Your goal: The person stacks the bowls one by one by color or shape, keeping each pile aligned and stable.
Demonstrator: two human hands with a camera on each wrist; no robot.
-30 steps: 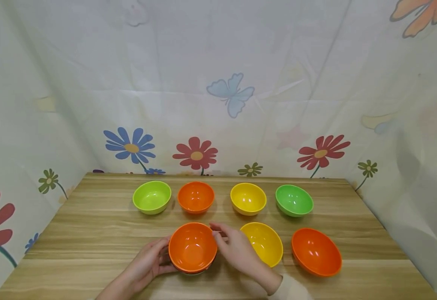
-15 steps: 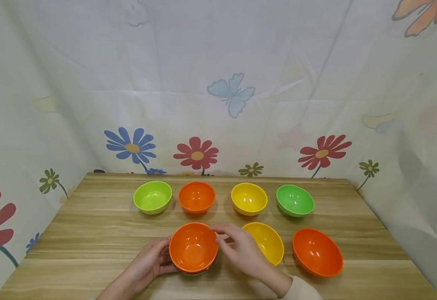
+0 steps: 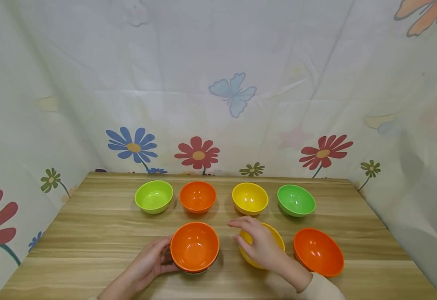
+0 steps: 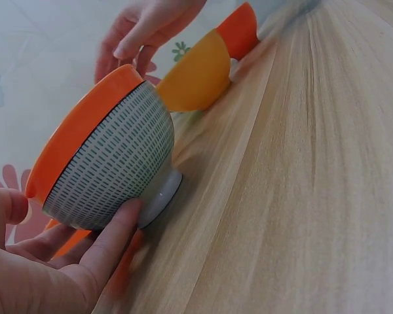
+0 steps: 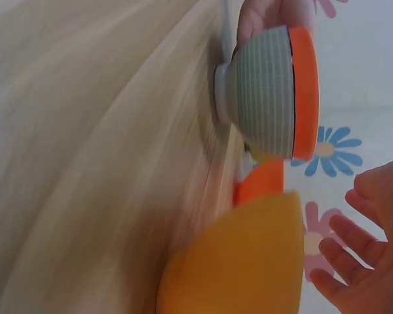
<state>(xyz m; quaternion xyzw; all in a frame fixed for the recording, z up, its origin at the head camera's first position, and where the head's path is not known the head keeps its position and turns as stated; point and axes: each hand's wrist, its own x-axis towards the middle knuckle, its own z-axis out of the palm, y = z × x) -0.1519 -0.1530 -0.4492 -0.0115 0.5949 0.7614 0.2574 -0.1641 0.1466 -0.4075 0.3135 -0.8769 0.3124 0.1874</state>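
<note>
An orange bowl [image 3: 195, 246] sits nested in a footed bowl with a green dash pattern [image 4: 114, 157], so only its orange rim shows from the side. My left hand [image 3: 151, 259] holds this pair from the left, fingers against the patterned wall and thumb near the rim. The foot appears to touch the table. To the right, my right hand [image 3: 260, 242] hovers over a yellow bowl [image 3: 274, 237], partly covering it in the head view. Its fingers [image 5: 344, 261] are loosely bent and spread, holding nothing. In the right wrist view the hand is apart from both bowls.
Along the back of the wooden table [image 3: 102, 216] stand a lime bowl [image 3: 154, 197], an orange bowl [image 3: 197, 197], a yellow bowl [image 3: 250, 198] and a green bowl [image 3: 296, 201]. A larger orange bowl [image 3: 318, 252] stands at the front right. Flower-printed cloth [image 3: 166, 104] hangs behind.
My right hand has let go of the nested bowls' right rim and moved right, over the front yellow bowl. The left hand has kept its hold.
</note>
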